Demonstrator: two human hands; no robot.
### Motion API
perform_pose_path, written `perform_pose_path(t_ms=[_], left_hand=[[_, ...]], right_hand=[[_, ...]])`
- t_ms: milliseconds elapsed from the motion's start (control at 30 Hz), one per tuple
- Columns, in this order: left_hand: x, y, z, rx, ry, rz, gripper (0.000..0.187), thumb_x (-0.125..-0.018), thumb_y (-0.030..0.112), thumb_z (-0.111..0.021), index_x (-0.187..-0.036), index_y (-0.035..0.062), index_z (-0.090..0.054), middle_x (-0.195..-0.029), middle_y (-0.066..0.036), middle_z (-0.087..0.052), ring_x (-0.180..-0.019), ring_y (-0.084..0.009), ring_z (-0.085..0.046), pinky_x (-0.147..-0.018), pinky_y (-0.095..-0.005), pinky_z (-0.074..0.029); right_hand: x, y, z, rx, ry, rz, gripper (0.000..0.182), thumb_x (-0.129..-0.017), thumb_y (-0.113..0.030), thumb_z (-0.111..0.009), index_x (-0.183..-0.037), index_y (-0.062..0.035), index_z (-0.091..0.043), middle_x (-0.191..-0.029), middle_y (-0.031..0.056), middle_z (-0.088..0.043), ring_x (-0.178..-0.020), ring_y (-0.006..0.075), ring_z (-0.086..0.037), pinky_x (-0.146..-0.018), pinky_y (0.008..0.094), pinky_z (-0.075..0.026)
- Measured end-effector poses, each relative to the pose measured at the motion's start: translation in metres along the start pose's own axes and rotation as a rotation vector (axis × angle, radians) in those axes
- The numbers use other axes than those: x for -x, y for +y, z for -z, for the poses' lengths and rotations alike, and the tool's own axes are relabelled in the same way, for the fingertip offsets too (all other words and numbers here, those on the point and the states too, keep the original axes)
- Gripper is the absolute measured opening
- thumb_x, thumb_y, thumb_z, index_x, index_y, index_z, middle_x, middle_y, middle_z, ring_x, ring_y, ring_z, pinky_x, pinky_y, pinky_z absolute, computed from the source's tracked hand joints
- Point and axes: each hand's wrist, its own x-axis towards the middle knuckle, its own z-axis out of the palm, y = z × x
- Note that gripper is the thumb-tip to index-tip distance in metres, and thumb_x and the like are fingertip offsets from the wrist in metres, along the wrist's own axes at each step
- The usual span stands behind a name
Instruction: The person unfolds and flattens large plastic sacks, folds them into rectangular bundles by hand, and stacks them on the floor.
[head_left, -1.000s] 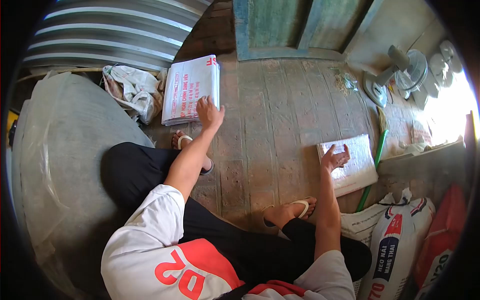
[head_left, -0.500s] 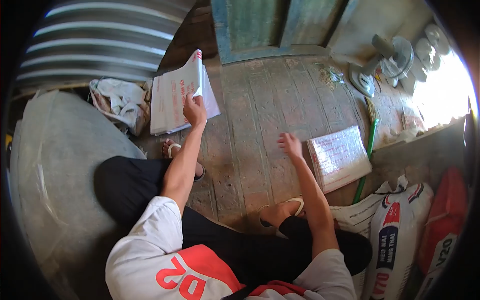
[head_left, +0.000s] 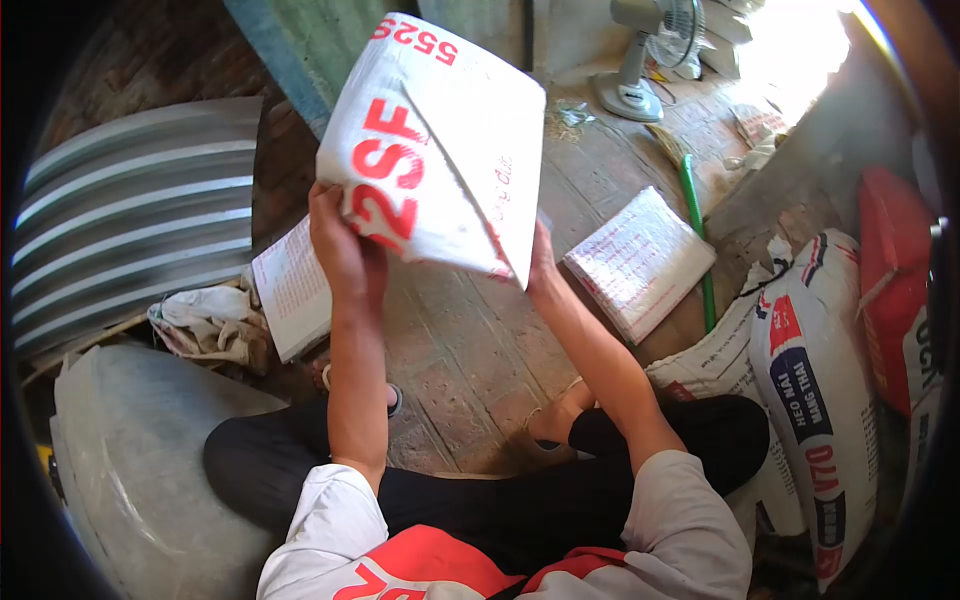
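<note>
- Left hand (head_left: 345,245), center left: fingers closed on the lower left edge of a folded white sack (head_left: 440,150) with large red lettering.
- Right hand (head_left: 541,262), center: against the sack's lower right edge; its fingers are mostly hidden behind it, so how far they are bent cannot be told.
- The folded sack is raised and tilted at upper center, a diagonal flap edge crossing its face.
- Left of the left forearm, partly hidden by it: a printed white stack (head_left: 292,290) on the brick floor (head_left: 440,350).
- Right of center: a shiny, red-printed stack (head_left: 640,262) lying flat, just beside a green broom handle (head_left: 691,220).
- Bottom center: the person's black trousers (head_left: 480,515) and white-and-red shirt (head_left: 430,560).
- Lower right: a filled white bag (head_left: 815,370); a red bag (head_left: 888,285) near it.
- Left: corrugated sheet (head_left: 135,215) above a crumpled cloth-like sack (head_left: 210,325).
- Upper right: a fan (head_left: 632,70).
</note>
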Motion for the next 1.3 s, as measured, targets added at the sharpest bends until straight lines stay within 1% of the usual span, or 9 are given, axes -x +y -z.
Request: perform_pose_path(t_ms=[133,200,367,433,567,833,933,1133,1300], left_hand=[[-0.011,0.004,0.021,0.16,-0.001,0.177,0.04,-0.099,0.031,-0.041,-0.123,0.0029,-0.056,-0.115,-0.011,-0.065,-0.107,-0.0245,-0.064,-0.092,-0.041,-0.054],[-0.021,-0.007,0.05,0.183,0.035,0.219,0.043,-0.094,0.03,-0.041,-0.123,0.0019,-0.056,-0.114,-0.012,-0.066,-0.105,-0.0268,-0.065,-0.091,-0.0425,-0.054],[-0.021,-0.07,0.132,-0.293,0.705,0.231,0.042,-0.09,0.01,-0.053,-0.129,-0.0057,-0.051,-0.112,-0.014,-0.066,-0.105,-0.0256,-0.064,-0.091,-0.0406,-0.054],[-0.013,-0.143,0.23,-0.723,0.528,0.072,0.052,-0.086,0.004,-0.062,-0.135,-0.006,-0.048,-0.119,-0.016,-0.064,-0.104,-0.0254,-0.065,-0.091,-0.0403,-0.053],[0.035,-0.158,0.17,-1.411,-0.23,0.424,0.074,-0.079,0.03,-0.077,-0.141,0.0015,-0.047,-0.134,-0.025,-0.055,-0.119,-0.0344,-0.059,-0.1,-0.0403,-0.048],[0.096,-0.201,0.102,-0.886,-0.383,0.31,0.101,-0.071,0.027,-0.086,-0.15,0.0002,-0.03,-0.147,-0.024,-0.042,-0.133,-0.0406,-0.046,-0.105,-0.0435,-0.045],[0.107,-0.167,0.052,-0.711,-0.447,0.005,0.103,-0.072,0.018,-0.085,-0.152,0.0014,-0.023,-0.147,-0.022,-0.042,-0.134,-0.0395,-0.044,-0.105,-0.044,-0.045],[0.091,-0.182,0.05,-0.697,0.148,0.227,0.061,-0.088,0.015,-0.068,-0.14,-0.0012,-0.04,-0.123,-0.014,-0.059,-0.102,-0.024,-0.063,-0.088,-0.0351,-0.051],[0.056,-0.169,0.11,-0.555,0.49,0.007,0.02,-0.095,0.015,-0.054,-0.101,-0.0011,-0.064,-0.089,-0.005,-0.065,-0.077,-0.0117,-0.057,-0.067,-0.0278,-0.045]], right_hand=[[0.005,-0.069,-0.016,-0.271,0.269,0.131,0.038,-0.082,-0.017,-0.065,-0.114,-0.0042,-0.05,-0.114,0.009,-0.059,-0.113,0.0266,-0.057,-0.109,0.0513,-0.041],[0.004,-0.085,-0.015,0.034,0.295,0.23,0.037,-0.08,-0.016,-0.06,-0.113,-0.0029,-0.049,-0.114,0.0122,-0.057,-0.111,0.0291,-0.056,-0.105,0.054,-0.041],[0.007,-0.085,-0.009,0.16,0.209,0.28,0.036,-0.076,-0.016,-0.052,-0.108,0.0004,-0.054,-0.112,0.0159,-0.061,-0.106,0.0318,-0.059,-0.099,0.0483,-0.046],[-0.002,-0.084,-0.004,0.213,0.291,0.299,0.037,-0.077,-0.016,-0.05,-0.108,0.0031,-0.056,-0.115,0.0167,-0.063,-0.107,0.0339,-0.061,-0.101,0.0481,-0.046],[0.009,-0.055,-0.03,0.355,0.2,0.239,0.026,-0.074,-0.014,-0.051,-0.095,0.0006,-0.058,-0.099,0.0135,-0.064,-0.093,0.0305,-0.063,-0.092,0.0432,-0.05],[0.025,-0.041,-0.078,0.32,-0.022,-0.025,0.048,-0.075,-0.013,-0.045,-0.117,0.0077,-0.057,-0.115,0.0201,-0.066,-0.106,0.0348,-0.065,-0.102,0.0472,-0.048],[0.033,-0.042,-0.098,0.281,-0.089,-0.058,0.051,-0.075,-0.012,-0.045,-0.119,0.0085,-0.056,-0.117,0.0212,-0.065,-0.107,0.036,-0.064,-0.103,0.0481,-0.048],[0.042,-0.045,-0.117,0.249,-0.17,-0.025,0.05,-0.074,-0.011,-0.047,-0.12,0.0043,-0.056,-0.116,0.019,-0.065,-0.106,0.0351,-0.064,-0.101,0.0504,-0.049],[0.057,-0.076,-0.129,0.293,-0.202,0.333,0.058,-0.074,-0.01,-0.046,-0.13,0.0015,-0.05,-0.119,0.0154,-0.063,-0.108,0.0326,-0.062,-0.102,0.0489,-0.048]])
